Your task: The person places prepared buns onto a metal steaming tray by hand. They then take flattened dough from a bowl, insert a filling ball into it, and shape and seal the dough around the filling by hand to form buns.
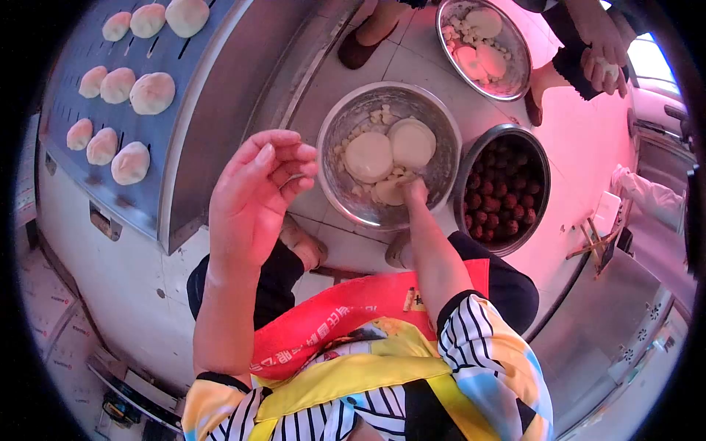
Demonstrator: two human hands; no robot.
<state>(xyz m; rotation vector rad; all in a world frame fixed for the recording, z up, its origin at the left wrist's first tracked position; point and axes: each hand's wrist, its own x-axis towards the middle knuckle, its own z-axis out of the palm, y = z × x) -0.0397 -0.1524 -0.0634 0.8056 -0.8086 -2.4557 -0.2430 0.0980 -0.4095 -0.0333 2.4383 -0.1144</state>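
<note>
Nine dough rounds [152, 93] are sitting shaped on the slotted bench [185, 73]; that much looks done. Seemingly left over, flat dough discs [368, 157] and small dough lumps [384, 116] are lying in the metal bowl [443, 173], with dark red balls [494, 201] filling the pot [546, 169] beside it. The left hand [254, 195] is hanging loosely curled, its grip showing nothing; the right hand [414, 192] is reaching to the nearest disc, its grip too hidden to tell.
</note>
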